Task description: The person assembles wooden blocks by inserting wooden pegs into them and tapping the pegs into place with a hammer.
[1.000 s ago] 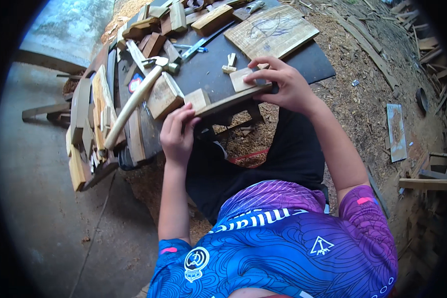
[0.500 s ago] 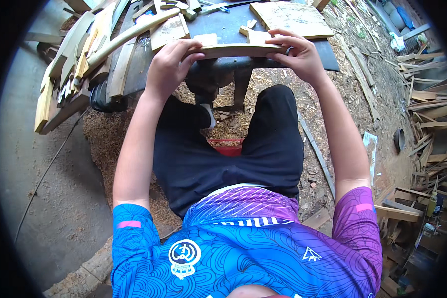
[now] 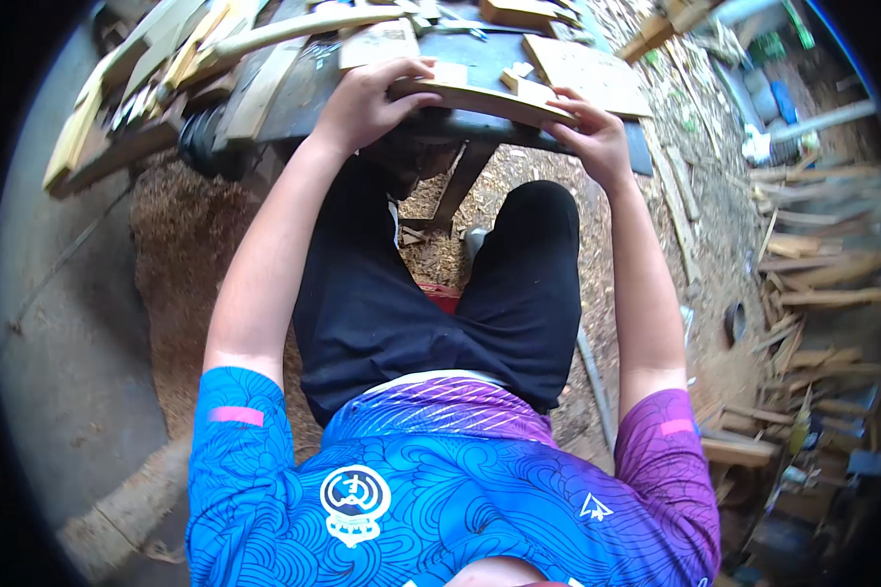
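Note:
A flat wooden strip (image 3: 489, 103) spans the near edge of the dark worktable (image 3: 460, 47), held at both ends. My left hand (image 3: 372, 110) grips its left end with fingers over the top and thumb in front. At the other end, my right hand (image 3: 592, 139) pinches it the same way. Small pale blocks (image 3: 448, 73) sit just behind the strip, partly hidden by it. A pale board (image 3: 582, 73) lies beyond my right hand, and a long pale wooden handle (image 3: 303, 27) lies across pieces at the back left.
Stacked wooden pieces (image 3: 117, 93) crowd the table's left side. A heap of offcuts (image 3: 822, 284) covers the ground at my right, near a dark ring-shaped object (image 3: 734, 323). My knees are beneath the table edge, above sawdust (image 3: 426, 254). Concrete floor (image 3: 69, 323) is at left.
The view has swung, bringing my lap and the right-hand woodpile further in. Both hands stay on the strip, whose right end now appears lower than its left, opposite to a second ago.

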Demonstrator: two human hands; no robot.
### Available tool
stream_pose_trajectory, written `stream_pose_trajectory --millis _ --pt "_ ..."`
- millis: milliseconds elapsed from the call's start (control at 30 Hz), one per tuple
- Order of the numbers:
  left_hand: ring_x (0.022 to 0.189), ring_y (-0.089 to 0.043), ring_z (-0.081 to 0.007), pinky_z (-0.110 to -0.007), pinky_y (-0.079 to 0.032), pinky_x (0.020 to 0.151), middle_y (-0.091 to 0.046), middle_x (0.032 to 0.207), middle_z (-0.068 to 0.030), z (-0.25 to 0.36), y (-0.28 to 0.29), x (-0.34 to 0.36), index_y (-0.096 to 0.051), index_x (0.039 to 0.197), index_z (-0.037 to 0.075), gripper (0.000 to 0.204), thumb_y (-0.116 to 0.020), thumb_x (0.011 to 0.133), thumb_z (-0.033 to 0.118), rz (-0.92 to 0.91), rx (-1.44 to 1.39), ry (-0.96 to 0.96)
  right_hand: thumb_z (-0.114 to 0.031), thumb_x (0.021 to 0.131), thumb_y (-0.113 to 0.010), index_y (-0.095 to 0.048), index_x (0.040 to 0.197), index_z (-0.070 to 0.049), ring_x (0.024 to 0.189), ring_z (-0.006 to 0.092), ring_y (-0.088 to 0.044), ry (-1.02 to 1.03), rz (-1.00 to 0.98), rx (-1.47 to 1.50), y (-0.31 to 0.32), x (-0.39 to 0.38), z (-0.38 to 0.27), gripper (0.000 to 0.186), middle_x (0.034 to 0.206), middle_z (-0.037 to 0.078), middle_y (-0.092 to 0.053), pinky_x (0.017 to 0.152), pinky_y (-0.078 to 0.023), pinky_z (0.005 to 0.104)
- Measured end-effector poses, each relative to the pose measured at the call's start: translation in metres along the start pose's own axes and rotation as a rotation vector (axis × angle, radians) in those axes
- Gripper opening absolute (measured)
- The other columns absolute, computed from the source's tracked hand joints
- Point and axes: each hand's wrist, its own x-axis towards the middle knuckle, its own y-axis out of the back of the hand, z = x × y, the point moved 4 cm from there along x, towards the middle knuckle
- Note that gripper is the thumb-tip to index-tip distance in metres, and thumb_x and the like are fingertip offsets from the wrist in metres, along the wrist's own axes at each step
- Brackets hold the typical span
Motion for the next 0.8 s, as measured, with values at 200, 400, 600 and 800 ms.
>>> stream_pose_trajectory --millis 200,400,600,800 --pt "0.113 -0.073 -0.0282 -0.038 -0.057 0.098 -0.075 0.125 -0.0109 -0.004 -0.006 0.001 -0.070 0.109 0.004 0.028 -0.081 0.090 0.022 0.007 -0.043 0.035 -0.001 0.088 -0.082 -0.074 0.120 0.005 0.107 0.0125 -0.070 -0.026 0.000 -0.002 0.003 -0.002 -0.004 0.034 0.140 0.010 -0.066 0.087 -0.056 0.0237" --pt "0.105 -0.072 -0.0272 -0.037 -0.057 0.094 -0.075 0.118 -0.0085 0.001 0.001 -0.003 -0.071 0.102 0.005 0.024 -0.082 0.089 0.022 0.052 -0.028 -0.018 -0.001 0.087 -0.082 -0.077 0.116 0.002 0.111 0.0134 -0.068 -0.080 -0.011 0.039 0.003 0.003 -0.004 0.029 0.141 0.010 -0.067 0.090 -0.056 0.0261" --pt "0.080 -0.072 -0.0110 -0.027 -0.056 0.069 -0.075 0.094 -0.0032 0.002 0.002 -0.003 -0.074 0.099 0.007 0.022 -0.085 0.088 0.021 0.084 -0.089 0.158 -0.011 0.091 -0.082 -0.077 0.115 -0.004 0.076 0.0020 -0.061 -0.107 0.077 0.056 0.012 -0.001 -0.008 0.025 0.115 0.004 -0.073 0.062 -0.044 0.0177" --pt "0.081 -0.071 -0.0088 -0.025 -0.059 0.075 -0.077 0.094 -0.0050 -0.019 0.007 -0.005 -0.072 0.119 0.003 0.034 -0.084 0.091 0.017 0.126 -0.529 0.458 -0.019 0.095 -0.081 -0.072 0.125 -0.003 0.064 0.0026 -0.049 -0.207 0.230 0.031 0.009 0.004 -0.011 0.036 0.082 -0.002 -0.069 0.056 -0.039 0.0207"
